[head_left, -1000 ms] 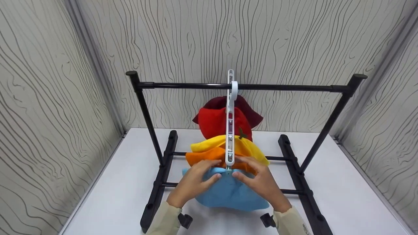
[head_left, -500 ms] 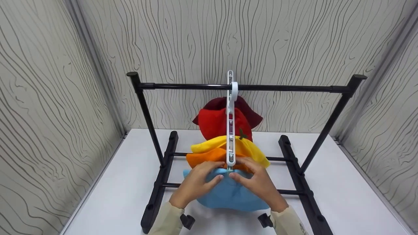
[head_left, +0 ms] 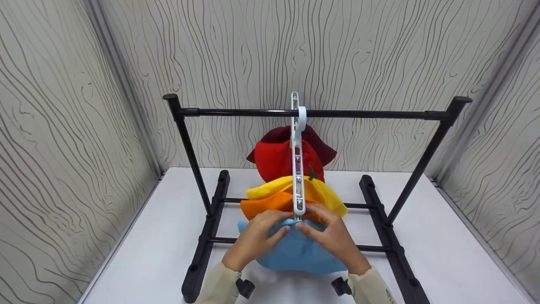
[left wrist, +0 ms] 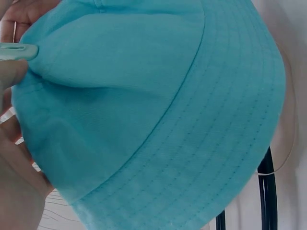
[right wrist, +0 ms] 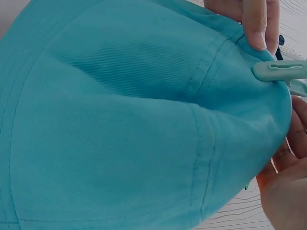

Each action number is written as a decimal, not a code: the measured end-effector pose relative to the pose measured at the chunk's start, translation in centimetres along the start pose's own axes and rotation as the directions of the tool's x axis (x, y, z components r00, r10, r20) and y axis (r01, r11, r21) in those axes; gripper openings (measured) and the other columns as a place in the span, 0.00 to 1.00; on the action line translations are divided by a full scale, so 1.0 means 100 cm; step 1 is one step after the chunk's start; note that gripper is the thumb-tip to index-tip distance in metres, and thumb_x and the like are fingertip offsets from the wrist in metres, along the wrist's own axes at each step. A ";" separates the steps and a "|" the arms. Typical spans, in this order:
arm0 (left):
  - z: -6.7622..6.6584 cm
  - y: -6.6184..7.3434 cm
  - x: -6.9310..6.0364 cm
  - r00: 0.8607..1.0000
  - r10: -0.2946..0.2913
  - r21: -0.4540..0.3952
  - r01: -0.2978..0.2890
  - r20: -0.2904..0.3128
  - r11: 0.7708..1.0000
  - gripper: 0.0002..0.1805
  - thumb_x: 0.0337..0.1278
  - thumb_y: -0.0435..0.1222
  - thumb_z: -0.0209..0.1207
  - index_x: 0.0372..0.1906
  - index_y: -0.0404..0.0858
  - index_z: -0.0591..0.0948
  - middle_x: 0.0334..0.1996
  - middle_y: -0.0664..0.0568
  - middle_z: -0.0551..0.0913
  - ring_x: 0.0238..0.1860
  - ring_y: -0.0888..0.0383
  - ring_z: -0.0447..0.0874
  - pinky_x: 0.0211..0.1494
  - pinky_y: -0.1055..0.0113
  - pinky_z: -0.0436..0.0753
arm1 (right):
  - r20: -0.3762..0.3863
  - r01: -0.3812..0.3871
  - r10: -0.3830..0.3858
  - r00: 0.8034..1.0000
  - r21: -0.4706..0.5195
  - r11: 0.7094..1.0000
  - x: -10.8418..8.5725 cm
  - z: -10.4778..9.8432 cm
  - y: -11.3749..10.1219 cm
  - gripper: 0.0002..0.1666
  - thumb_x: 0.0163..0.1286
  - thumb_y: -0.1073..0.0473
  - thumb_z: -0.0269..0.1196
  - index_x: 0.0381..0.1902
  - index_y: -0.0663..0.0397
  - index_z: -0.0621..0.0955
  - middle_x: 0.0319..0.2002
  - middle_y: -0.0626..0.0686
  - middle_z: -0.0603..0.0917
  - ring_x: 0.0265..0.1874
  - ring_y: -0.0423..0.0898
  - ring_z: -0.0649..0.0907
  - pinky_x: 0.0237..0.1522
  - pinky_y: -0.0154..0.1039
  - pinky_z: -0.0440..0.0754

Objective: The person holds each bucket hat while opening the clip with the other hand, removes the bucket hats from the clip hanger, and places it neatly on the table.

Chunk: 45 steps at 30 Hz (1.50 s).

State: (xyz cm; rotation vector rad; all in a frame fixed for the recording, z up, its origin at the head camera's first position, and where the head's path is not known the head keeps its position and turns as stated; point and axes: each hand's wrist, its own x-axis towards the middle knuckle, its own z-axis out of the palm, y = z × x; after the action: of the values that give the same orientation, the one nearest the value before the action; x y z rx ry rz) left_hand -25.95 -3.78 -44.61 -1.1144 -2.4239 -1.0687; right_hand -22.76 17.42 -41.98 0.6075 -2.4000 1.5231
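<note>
A light-blue bucket hat (head_left: 301, 253) hangs at the near end of a white multi-hole hanger (head_left: 302, 117). A pale green clothespin (right wrist: 276, 71) bites the top of its crown. My left hand (head_left: 255, 234) pinches the crown just left of the clothespin, thumb on the front and fingers behind. On the other side, my right hand (head_left: 335, 236) holds the crown close to the clothespin; its fingers lie behind the fabric in the right wrist view, where its thumb is hidden. Dents and folds show in the crown.
An orange hat (head_left: 261, 205), a yellow hat (head_left: 270, 187), a red hat (head_left: 276, 158) and a dark red hat (head_left: 325, 147) hang behind. The black rack's rail (head_left: 236, 112) carries the hanger. Rack feet stand on the white table (head_left: 156, 236); patterned walls enclose it.
Both hands have drawn slightly closer together around the clothespin at the top of the light-blue hat. The hanger's far end has shifted slightly left. The other hats stay nearly still.
</note>
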 end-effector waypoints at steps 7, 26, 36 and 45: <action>0.001 0.001 0.000 1.000 0.023 0.023 -0.023 -0.018 0.999 0.21 0.66 0.47 0.54 0.61 0.49 0.77 0.51 0.61 0.83 0.53 0.63 0.80 0.62 0.62 0.77 | -0.023 0.056 -0.055 0.998 0.024 0.998 0.000 0.002 0.002 0.23 0.62 0.59 0.67 0.55 0.53 0.80 0.53 0.51 0.83 0.47 0.38 0.81 0.56 0.28 0.77; 0.011 0.000 -0.002 0.998 0.025 0.040 -0.022 -0.065 0.999 0.15 0.66 0.42 0.56 0.54 0.44 0.81 0.46 0.59 0.85 0.48 0.62 0.82 0.59 0.65 0.79 | -0.027 0.016 -0.017 0.999 -0.038 0.999 -0.002 0.004 0.008 0.27 0.63 0.55 0.65 0.60 0.53 0.78 0.52 0.47 0.83 0.47 0.41 0.81 0.56 0.24 0.74; 0.013 -0.002 -0.001 0.997 0.020 0.016 -0.018 -0.075 1.000 0.14 0.66 0.41 0.56 0.53 0.45 0.82 0.46 0.60 0.85 0.48 0.63 0.82 0.59 0.66 0.79 | -0.034 0.028 -0.029 0.999 -0.030 0.999 -0.002 0.004 0.008 0.27 0.64 0.55 0.65 0.61 0.52 0.78 0.50 0.45 0.84 0.46 0.38 0.81 0.55 0.25 0.75; 0.015 -0.002 -0.001 0.990 0.070 0.025 -0.068 -0.124 0.997 0.12 0.66 0.40 0.56 0.49 0.43 0.83 0.42 0.59 0.86 0.46 0.64 0.83 0.56 0.69 0.80 | -0.047 0.058 -0.058 0.997 -0.002 0.998 -0.002 0.004 0.008 0.26 0.63 0.57 0.65 0.60 0.52 0.79 0.49 0.47 0.84 0.45 0.36 0.82 0.54 0.25 0.77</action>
State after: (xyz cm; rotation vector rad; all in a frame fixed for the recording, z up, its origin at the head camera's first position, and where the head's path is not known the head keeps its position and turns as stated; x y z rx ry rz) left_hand -26.00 -2.85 -45.79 -1.0828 -2.2777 -1.0565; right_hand -23.00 17.36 -42.90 0.6284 -2.3276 1.4959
